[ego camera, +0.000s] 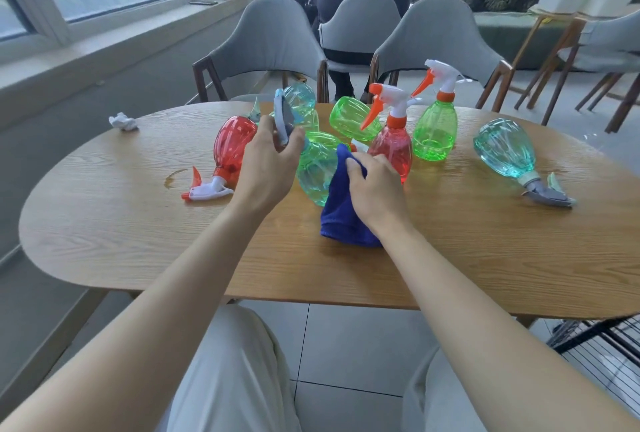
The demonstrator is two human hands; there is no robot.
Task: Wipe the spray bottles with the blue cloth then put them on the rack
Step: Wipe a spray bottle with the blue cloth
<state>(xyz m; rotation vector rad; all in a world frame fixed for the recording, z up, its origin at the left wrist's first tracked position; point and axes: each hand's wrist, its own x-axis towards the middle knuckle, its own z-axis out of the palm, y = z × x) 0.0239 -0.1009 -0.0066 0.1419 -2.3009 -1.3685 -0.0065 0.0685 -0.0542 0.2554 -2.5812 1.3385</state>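
L hand (266, 157) grips the grey-blue trigger head (284, 121) of the green-teal bottle (313, 168). The btl is held tilted near the tabletop (138, 230) centre, head toward 11 o'clock, base toward 5; can't tell if the base touches the wood. R hand (375, 185) clutches the blue cloth (341, 216), fingers curled into it, pressing it vs the btl's side at 4 o'clock; the cloth's lower end rests on the tabletop. The btl sits between the hands, touching both. Others: lying red bottle (230, 145) just beside L hand at 9 o'clock, w/ a wet ring (175, 177) by its nozzle. Far teal bottle (301, 99) at 12 o'clock of L hand. Lying green bottle (353, 118) at 12 o'clock of R hand. Upright red bottle (393, 145) just beside R hand at 1 o'clock. Upright green bottle (434, 130) beyond that. Lying teal bottle (504, 149) at 3 o'clock, well apart. Crumpled tissue (123, 121) at 10 o'clock, near the edge. Black wire rack (595, 345) on the floor at 4 o'clock, under the near-right edge.
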